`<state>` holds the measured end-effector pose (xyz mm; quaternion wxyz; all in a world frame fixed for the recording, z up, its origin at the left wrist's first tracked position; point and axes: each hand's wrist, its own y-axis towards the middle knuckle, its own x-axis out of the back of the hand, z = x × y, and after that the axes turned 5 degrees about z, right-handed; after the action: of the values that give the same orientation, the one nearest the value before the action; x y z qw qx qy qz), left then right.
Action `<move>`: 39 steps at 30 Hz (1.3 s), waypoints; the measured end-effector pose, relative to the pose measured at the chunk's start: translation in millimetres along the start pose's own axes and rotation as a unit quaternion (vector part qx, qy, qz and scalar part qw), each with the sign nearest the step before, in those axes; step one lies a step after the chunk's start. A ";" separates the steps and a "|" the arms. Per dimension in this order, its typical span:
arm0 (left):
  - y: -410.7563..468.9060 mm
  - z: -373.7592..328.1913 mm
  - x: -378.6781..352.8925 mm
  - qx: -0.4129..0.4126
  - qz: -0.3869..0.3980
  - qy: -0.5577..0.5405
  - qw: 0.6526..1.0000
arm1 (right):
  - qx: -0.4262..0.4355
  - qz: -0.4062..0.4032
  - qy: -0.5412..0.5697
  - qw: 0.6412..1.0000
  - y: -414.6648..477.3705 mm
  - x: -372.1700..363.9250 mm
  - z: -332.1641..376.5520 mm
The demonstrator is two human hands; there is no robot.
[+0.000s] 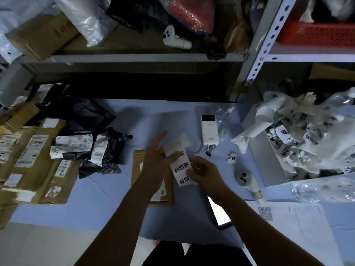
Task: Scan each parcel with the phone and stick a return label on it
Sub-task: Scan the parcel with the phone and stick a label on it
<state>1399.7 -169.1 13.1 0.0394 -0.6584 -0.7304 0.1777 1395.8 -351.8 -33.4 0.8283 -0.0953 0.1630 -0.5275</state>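
Label strip: large black characters, "回件" printed twice, the character before each partly covered. Loose label on the table: "回件". Discarded labels in the white box: "回件" repeated, many crumpled. Paper sheet: a QR code, small print unreadable. Parcel labels: barcodes, text blurred.

One phone, one power bank, one label strip. One red basket. One white box of scraps.
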 end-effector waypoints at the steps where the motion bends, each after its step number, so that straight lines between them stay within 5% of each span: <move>1: 2.1 -2.8 3.4 -0.026 0.009 0.003 1.000 | -0.005 -0.003 -0.016 1.000 -4.3 -3.0 0.3; 8: 0.6 -19.4 25.8 -0.126 0.056 0.166 0.976 | 0.014 -0.033 -0.017 0.999 -15.8 -39.8 22.4; 12: -9.8 -20.7 34.0 -0.183 -0.011 0.353 0.917 | 0.057 -0.105 -0.058 0.991 -14.3 -57.7 34.4; 17: -24.2 -24.2 35.5 -0.247 0.126 0.450 0.849 | 0.075 -0.162 -0.013 0.984 -20.3 -61.1 36.3; 23: -29.0 -17.1 29.5 -0.221 0.133 0.381 0.888 | 0.066 -0.170 -0.051 0.982 -36.4 -59.8 31.9; 35: -19.5 -17.9 32.6 -0.168 0.229 0.418 0.863 | 0.123 -0.182 -0.101 0.970 -36.3 -57.8 37.5; 39: -16.6 -17.8 33.1 -0.114 0.156 0.350 0.917 | 0.108 -0.181 -0.120 0.970 -29.9 -58.1 38.3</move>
<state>1384.9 -134.3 29.1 0.1891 -0.7840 -0.5733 -0.1442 1362.2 -312.4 21.8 0.7378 -0.0955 -0.0154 -0.6680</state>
